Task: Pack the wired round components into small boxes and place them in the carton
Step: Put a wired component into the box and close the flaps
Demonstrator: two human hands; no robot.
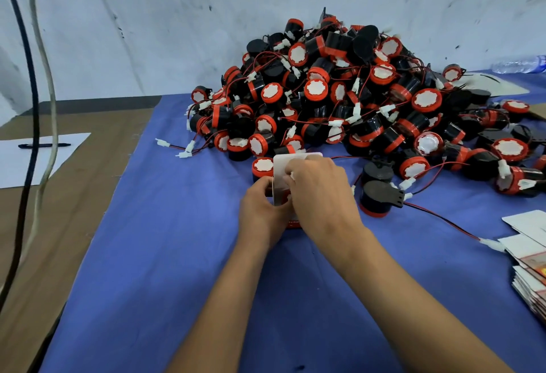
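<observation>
Blue cloth (165, 254) covers the bench, where the left hand (260, 213) and right hand (319, 195) both curl around a small box (280, 179) just before the component heap (339, 100). Light, thin card likely creases; hold its edges, tucking in loose wires.

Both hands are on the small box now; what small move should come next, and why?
Probably press the white flap shut: the left hand steadies the small box while the right hand covers its top, fingers curled at the raised flap, so closing looks unfinished.
</observation>
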